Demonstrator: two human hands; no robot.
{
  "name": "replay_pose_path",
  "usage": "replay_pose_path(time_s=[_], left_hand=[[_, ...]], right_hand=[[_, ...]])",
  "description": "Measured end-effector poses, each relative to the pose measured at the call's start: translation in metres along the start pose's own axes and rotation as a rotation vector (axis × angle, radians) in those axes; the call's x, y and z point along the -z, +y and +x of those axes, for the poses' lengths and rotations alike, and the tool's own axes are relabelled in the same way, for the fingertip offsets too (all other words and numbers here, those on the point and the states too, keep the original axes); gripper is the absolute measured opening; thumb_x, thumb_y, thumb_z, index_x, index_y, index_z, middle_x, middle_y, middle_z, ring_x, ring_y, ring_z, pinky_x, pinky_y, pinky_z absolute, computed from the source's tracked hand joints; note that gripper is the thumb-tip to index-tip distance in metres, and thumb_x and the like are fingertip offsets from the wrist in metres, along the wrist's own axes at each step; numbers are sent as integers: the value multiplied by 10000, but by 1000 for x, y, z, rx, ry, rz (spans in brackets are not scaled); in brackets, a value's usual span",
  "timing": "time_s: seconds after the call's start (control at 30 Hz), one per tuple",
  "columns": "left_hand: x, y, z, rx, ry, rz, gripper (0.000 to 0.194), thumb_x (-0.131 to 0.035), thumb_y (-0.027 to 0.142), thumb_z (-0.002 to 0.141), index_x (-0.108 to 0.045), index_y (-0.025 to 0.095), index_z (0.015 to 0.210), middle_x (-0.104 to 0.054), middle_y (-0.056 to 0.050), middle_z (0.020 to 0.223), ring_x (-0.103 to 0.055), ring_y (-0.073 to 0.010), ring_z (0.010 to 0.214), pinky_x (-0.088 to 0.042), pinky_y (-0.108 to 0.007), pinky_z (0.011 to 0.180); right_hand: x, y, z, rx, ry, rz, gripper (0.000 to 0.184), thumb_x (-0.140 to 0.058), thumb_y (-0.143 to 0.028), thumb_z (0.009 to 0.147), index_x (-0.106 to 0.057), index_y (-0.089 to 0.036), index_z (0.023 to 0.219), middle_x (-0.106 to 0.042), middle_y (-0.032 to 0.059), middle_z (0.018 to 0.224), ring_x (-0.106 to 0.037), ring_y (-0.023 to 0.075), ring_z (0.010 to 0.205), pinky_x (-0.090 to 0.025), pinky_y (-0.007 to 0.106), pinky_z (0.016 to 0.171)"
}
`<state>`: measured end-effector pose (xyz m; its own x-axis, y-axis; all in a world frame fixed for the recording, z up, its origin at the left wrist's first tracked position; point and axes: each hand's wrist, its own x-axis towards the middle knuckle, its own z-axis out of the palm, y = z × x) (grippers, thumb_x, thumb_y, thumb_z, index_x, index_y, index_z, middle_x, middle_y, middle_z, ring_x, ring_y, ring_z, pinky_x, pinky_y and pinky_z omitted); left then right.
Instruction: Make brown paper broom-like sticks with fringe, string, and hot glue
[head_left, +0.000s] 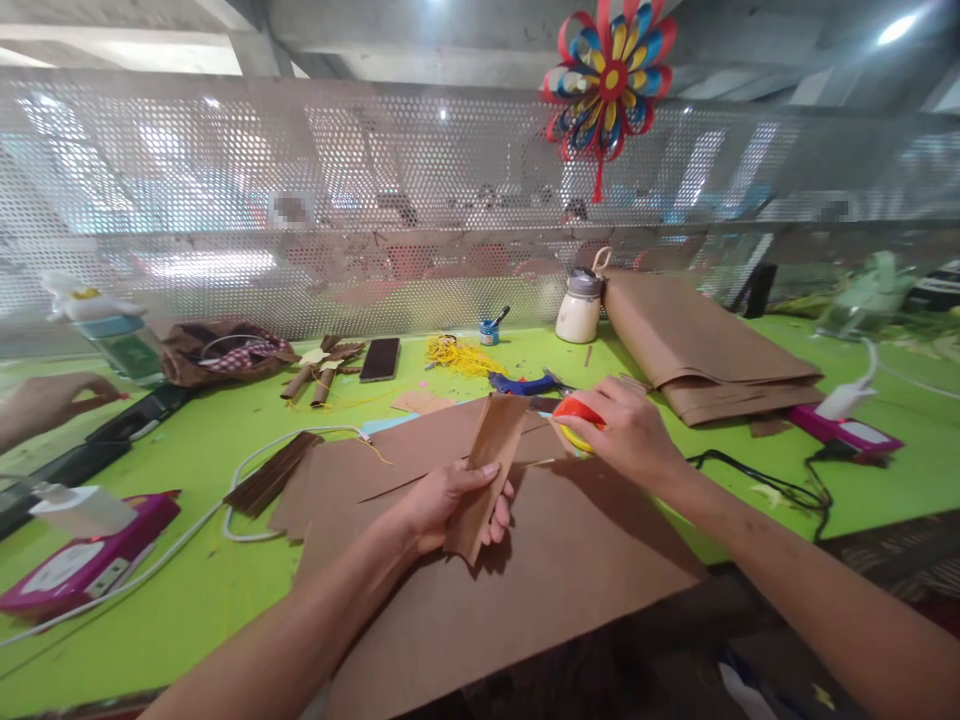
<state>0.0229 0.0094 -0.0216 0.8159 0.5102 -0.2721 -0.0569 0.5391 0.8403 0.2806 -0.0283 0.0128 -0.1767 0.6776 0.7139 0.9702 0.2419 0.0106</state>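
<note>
My left hand (457, 505) is closed on a folded strip of brown kraft paper (491, 470), thumb on its face and fingers behind it. The strip stands tilted above large brown paper sheets (555, 580) spread over the front of the table. To its right, my right hand (630, 430) grips scissors (577, 410) by their red and yellow handles. The dark blades point left near the strip's upper end; whether they touch it, I cannot tell. Beyond them lies a blue-handled tool (525, 384).
A green table (195, 570) carries purple power strips (94, 555), cables, a phone (380, 360), yellow string (465, 355), a blue jar (490, 332), a white bottle (579, 305) and folded brown paper (712, 340). Another person's hand (52, 400) is at the left. A perforated screen stands behind.
</note>
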Motion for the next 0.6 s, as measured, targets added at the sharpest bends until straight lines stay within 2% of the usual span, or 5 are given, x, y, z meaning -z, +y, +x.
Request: replay_pose_path(time_s=[0.2,0.43,0.53,0.6], left_hand=[[-3,1,-2,12,-21,6,279,-494,324,893,-612,76,845,-666,-113,635,-630,-172,492,-504,-258,477],[-1,1,-2,25,-57,10,287,-489,329,887,-616,74,845,-666,-122,625,-640,-194,495,-498,-263,450],[-2,0,-2,18,-69,6,286,-502,338,879,-616,78,847,-674,-133,649,-651,-209,518,-511,-285,471],[-3,0,-2,19,-83,12,302,-500,346,882,-620,70,856,-680,-143,673,-658,-214,536,-523,-300,499]], right_hand=[[15,24,8,-112,97,-20,325,-554,-463,871,-710,-178,869,-565,53,761,-551,179,694,-416,289,649],[22,34,-7,-42,-77,44,299,-544,-429,880,-699,-176,846,-595,67,785,-588,206,757,-453,314,710],[29,33,-14,22,-115,61,293,-545,-422,880,-692,-171,847,-607,84,820,-594,231,837,-461,334,763],[35,32,-16,50,-129,64,281,-540,-414,884,-694,-178,873,-605,84,828,-598,229,837,-463,327,741]])
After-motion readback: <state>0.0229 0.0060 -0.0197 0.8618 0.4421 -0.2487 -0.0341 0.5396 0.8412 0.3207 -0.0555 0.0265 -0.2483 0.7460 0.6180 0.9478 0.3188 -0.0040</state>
